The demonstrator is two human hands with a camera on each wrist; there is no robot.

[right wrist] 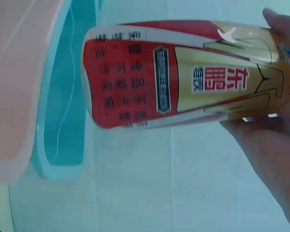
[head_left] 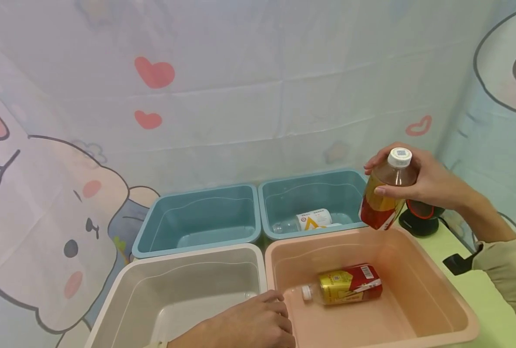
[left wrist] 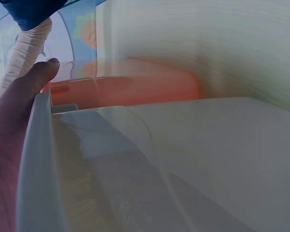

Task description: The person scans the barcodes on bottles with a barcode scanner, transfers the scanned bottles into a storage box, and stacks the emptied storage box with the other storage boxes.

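Two teal bins [head_left: 199,220] at frame centre, a white bin [head_left: 171,290] lower left, a pink bin [head_left: 371,295] lower right; red-and-gold bottle [head_left: 381,200] with white cap; green desk [head_left: 480,290].

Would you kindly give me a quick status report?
Right hand grips red-yellow bottle above pink bin. Left hand rests on white bin. Nothing blocking.

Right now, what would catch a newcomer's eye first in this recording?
The right hand grips a red-and-gold drink bottle in the air above the pink tub's far right corner. A matching bottle lies on its side inside that tub. The left hand rests on the white tub's near rim.
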